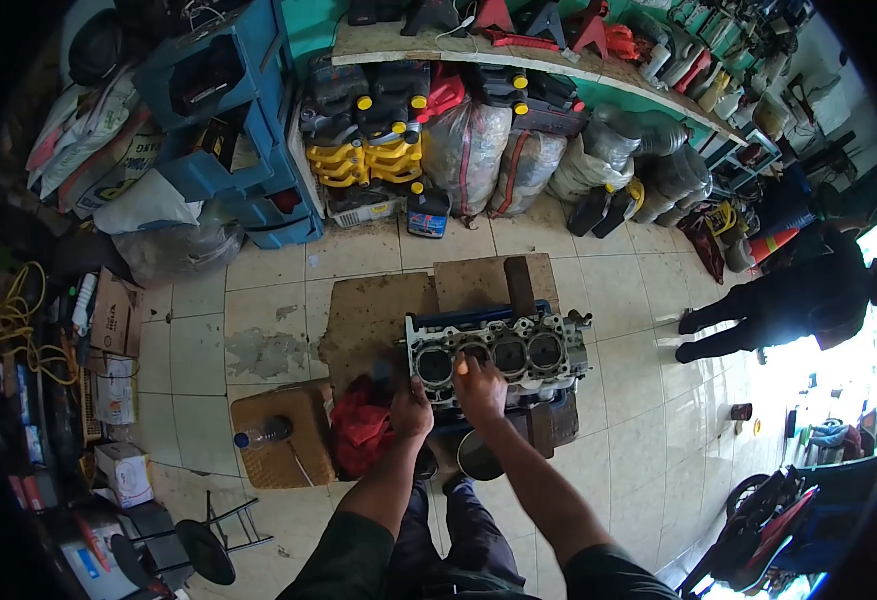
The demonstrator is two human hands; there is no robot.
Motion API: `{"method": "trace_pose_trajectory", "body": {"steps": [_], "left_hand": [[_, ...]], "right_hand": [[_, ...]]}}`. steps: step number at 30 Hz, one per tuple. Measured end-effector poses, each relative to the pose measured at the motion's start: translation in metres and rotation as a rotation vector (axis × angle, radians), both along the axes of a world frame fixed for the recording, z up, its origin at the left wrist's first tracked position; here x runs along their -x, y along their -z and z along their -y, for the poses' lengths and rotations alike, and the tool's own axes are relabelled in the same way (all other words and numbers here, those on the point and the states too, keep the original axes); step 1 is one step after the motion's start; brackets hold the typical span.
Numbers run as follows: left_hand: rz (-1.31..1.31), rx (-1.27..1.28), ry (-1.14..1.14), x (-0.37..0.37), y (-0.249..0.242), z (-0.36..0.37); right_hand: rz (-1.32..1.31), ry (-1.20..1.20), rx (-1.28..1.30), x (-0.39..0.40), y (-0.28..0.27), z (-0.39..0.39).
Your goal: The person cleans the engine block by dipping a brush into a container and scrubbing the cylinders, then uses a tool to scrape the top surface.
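Observation:
A metal engine block (508, 352) with several round cylinder bores lies in front of me, on a blue support over cardboard and wood. My left hand (411, 412) is closed at its near left corner, thumb up against the edge. My right hand (480, 390) is over the near side of the bores, fingers drawn together at the second bore from the left. A small orange spot shows at those fingers; what they hold is too small to tell. Left of my left hand lies a red cloth (360, 428).
A woven stool (280, 465) at the left bears a plastic bottle (264, 433) and a thin metal tool. A wooden beam (519, 285) sticks out behind the block. Oil jugs and sacks (465, 150) line the back wall. Another person (788, 290) stands at the right.

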State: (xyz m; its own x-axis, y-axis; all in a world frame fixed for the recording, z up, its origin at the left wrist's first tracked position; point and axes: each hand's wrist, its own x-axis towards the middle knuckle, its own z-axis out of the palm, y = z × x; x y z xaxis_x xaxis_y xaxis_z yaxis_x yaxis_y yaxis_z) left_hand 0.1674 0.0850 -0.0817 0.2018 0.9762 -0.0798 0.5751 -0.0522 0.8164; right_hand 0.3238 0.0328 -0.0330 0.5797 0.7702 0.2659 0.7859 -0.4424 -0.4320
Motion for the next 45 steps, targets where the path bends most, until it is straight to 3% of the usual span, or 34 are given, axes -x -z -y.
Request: {"method": "trace_pose_trajectory", "body": {"steps": [2,3,7,10,11,15,18,19,24,26,30,32,34,38,39,42,45], "left_hand": [[0.0,0.004,0.012,-0.001,0.006,0.001],[-0.001,0.004,0.015,-0.002,0.006,0.0],[0.021,-0.03,-0.004,-0.005,0.006,0.0],[0.013,-0.027,0.004,-0.003,0.005,0.001],[-0.002,-0.003,-0.001,-0.003,0.005,0.001],[0.018,-0.054,-0.011,-0.005,0.008,0.002],[0.006,-0.019,0.02,-0.002,0.007,0.0],[0.01,-0.023,0.018,-0.003,0.012,0.001],[-0.003,0.011,0.015,-0.004,0.009,0.003],[0.004,0.028,0.006,-0.003,0.005,0.001],[0.039,0.011,0.022,-0.001,0.01,0.0],[0.001,0.058,0.004,-0.002,0.016,0.002],[0.007,0.038,-0.006,-0.004,0.014,0.002],[-0.002,0.045,0.002,-0.002,0.012,0.002],[-0.002,0.047,0.001,0.0,0.013,0.002],[-0.031,0.101,0.02,0.0,0.008,0.005],[0.021,0.076,0.029,-0.001,0.003,0.002]], "right_hand": [[0.045,-0.272,0.07,-0.031,-0.005,0.006],[0.161,-0.263,0.043,-0.044,-0.02,0.008],[0.051,-0.005,0.002,-0.004,-0.012,-0.002],[-0.068,-0.166,0.087,-0.018,-0.006,0.001],[0.053,-0.259,0.087,-0.034,-0.004,0.004],[-0.016,0.029,-0.082,-0.007,-0.029,0.001],[-0.139,-0.109,-0.031,0.005,-0.003,0.002],[-0.019,-0.166,-0.039,-0.002,-0.03,0.003],[0.068,-0.002,0.023,-0.001,-0.029,0.002],[-0.113,-0.08,0.01,0.011,-0.013,-0.001],[0.004,-0.107,0.036,-0.031,-0.04,0.009],[0.104,-0.063,0.012,-0.004,-0.02,0.004],[-0.119,0.118,0.05,0.019,-0.008,-0.008],[0.064,-0.135,0.054,-0.028,-0.017,0.008],[0.091,-0.117,0.043,-0.028,-0.039,0.01],[-0.044,0.068,0.058,0.008,-0.019,-0.001],[-0.046,-0.023,0.166,-0.006,-0.03,-0.003]]}}
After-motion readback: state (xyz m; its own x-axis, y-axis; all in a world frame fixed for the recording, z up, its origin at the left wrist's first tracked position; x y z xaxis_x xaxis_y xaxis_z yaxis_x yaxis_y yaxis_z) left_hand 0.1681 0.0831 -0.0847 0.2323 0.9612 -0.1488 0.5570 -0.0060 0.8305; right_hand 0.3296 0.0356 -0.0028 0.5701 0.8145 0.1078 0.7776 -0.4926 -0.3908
